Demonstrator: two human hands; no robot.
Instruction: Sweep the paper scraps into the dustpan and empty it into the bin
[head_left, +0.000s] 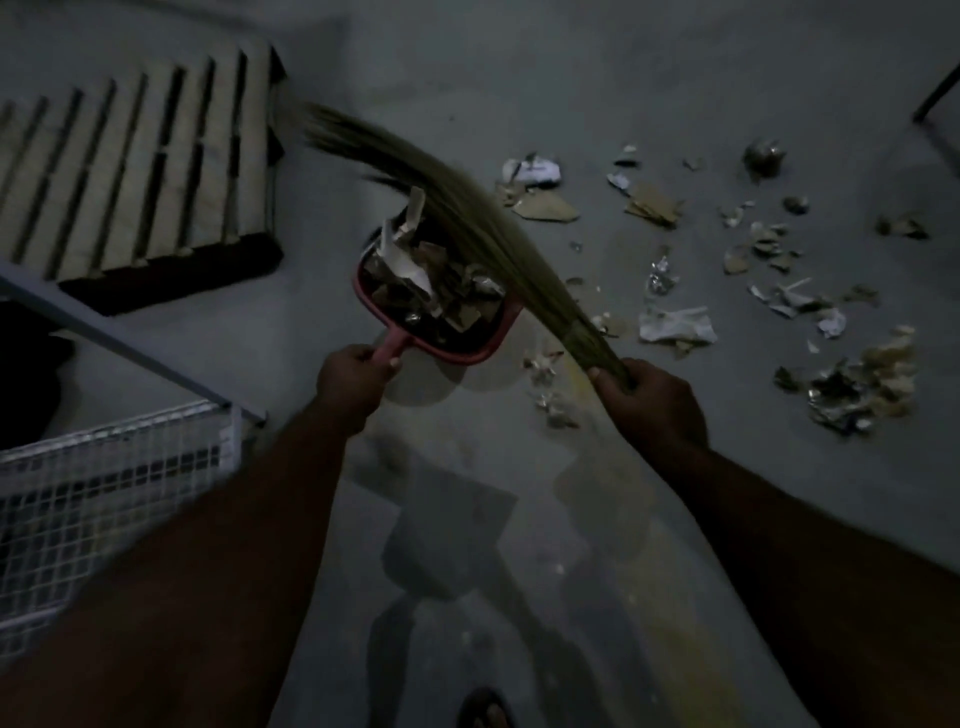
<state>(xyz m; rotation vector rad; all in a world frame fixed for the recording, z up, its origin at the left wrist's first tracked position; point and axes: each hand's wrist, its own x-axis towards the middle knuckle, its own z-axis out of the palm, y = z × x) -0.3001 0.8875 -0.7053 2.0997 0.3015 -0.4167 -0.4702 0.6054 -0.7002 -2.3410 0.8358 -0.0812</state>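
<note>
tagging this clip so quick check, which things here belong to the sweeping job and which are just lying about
Job: dustpan, gripped by the left hand; broom, gripped by the right hand; scraps.
Lying about: pallet; mesh crate, possibly the bin, cannot tell.

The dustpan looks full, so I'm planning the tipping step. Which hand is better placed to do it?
Left, probably. The left hand grips the handle of the pink dustpan, and the wire-mesh basket sits on that side. The right hand holds the broom.
</note>
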